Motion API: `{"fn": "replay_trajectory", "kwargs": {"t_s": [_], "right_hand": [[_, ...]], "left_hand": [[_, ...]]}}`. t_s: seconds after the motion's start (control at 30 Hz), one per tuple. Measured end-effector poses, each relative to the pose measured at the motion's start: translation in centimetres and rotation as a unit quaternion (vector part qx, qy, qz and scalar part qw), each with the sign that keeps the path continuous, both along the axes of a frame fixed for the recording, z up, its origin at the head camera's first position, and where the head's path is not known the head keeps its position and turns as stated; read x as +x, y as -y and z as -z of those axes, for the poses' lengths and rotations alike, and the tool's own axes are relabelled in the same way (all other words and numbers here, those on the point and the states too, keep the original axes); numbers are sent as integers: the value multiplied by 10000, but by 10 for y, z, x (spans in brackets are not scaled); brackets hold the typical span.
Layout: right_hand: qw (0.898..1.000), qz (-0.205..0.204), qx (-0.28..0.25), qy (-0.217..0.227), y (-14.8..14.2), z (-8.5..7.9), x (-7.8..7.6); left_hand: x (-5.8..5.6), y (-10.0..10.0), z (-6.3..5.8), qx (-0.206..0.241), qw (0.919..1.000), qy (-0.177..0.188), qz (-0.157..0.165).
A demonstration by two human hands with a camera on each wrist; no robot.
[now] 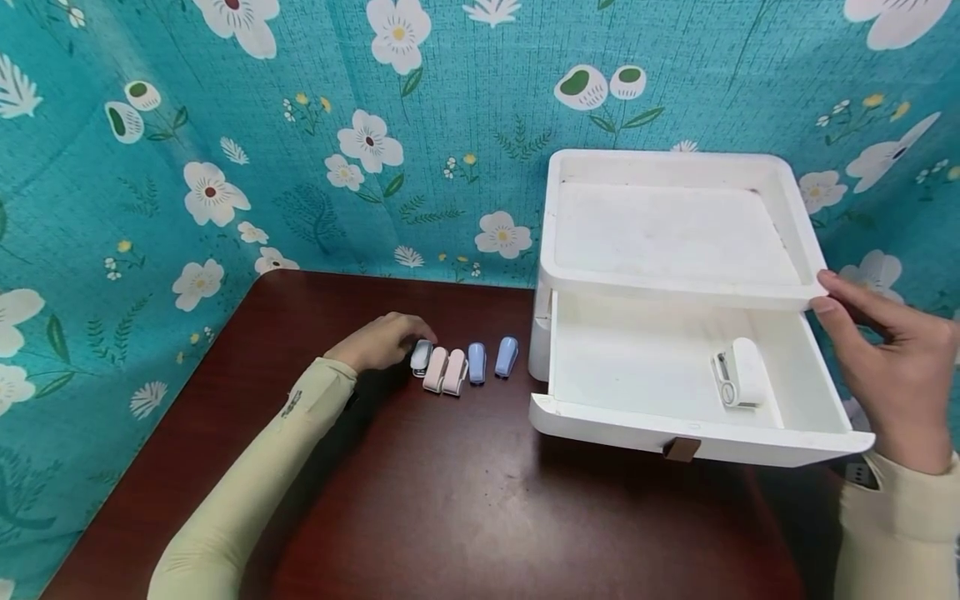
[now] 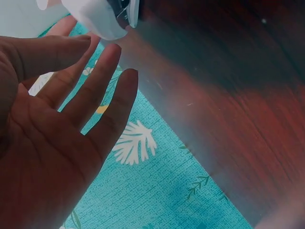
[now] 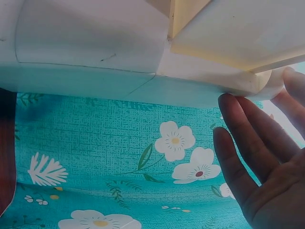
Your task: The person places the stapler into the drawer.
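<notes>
Several small staplers stand in a row on the table: a white stapler [image 1: 422,357] at the left end, then two pink staplers [image 1: 446,370], then two blue staplers [image 1: 491,360]. My left hand [image 1: 384,342] is at the white stapler, its fingertips partly hidden behind it; in the left wrist view the fingers are extended close to its white body [image 2: 97,16]. My right hand [image 1: 896,358] touches the right front corner of a white drawer unit [image 1: 776,293] with thumb and fairly straight fingers. Inside the pulled-out drawer [image 1: 630,421] lies another white stapler [image 1: 742,372].
A shallow tray [image 1: 667,233] forms the unit's top. The drawer's brown pull tab [image 1: 681,449] overhangs the dark red table [image 1: 465,500]. A teal flowered cloth [image 1: 450,108] hangs behind the table and along its left side.
</notes>
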State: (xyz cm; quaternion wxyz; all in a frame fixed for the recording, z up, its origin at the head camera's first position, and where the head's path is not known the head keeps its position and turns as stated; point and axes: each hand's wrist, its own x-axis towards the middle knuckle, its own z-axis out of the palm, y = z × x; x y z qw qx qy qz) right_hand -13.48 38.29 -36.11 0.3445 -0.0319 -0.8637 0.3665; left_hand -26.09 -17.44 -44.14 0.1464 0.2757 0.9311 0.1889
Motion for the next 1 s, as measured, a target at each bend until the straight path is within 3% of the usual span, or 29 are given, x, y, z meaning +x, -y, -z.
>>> {"fn": "replay_trajectory", "kwargs": {"t_s": [0.47,0.77,1.0], "right_hand": [[10000,-10,-22,-15,0,1,-1],[10000,49,-22,-2,1,0,0],[9999,108,-18,75,1,1,0]], "left_hand": [[8,6,0,-520,9986,-62,-76],[14,15,2,-525,9978,-251,-332],[18,20,7,-450,9968,-132,-640]]}}
